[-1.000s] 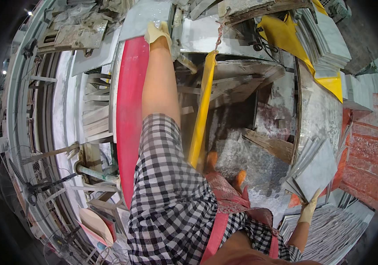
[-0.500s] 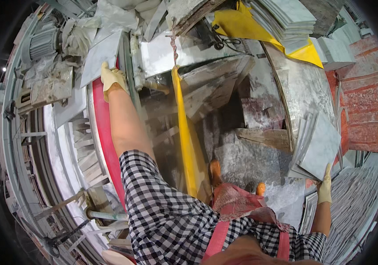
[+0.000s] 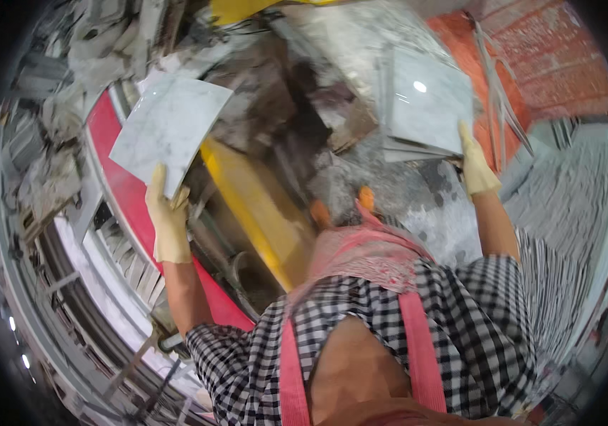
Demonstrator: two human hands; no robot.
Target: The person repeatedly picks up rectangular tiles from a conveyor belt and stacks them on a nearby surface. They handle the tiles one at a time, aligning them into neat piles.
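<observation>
Head view, looking down over a checked shirt and pink apron straps. Left hand, in a pale yellow glove, is closed on the lower corner of a white marbled tile, thumb over its face; the tile is lifted and tilted above the red curved machine guard, just left of the yellow beam. Right hand, gloved alike, lies with fingers stretched up against the near edge of a stack of grey tiles at upper right; whether it grips the stack or only touches it cannot be told. The stack's top tile is glossy and reflects a lamp. Ribbed rows of stacked tiles lie on edge to the right of that arm. Motion blur softens the surroundings.
</observation>
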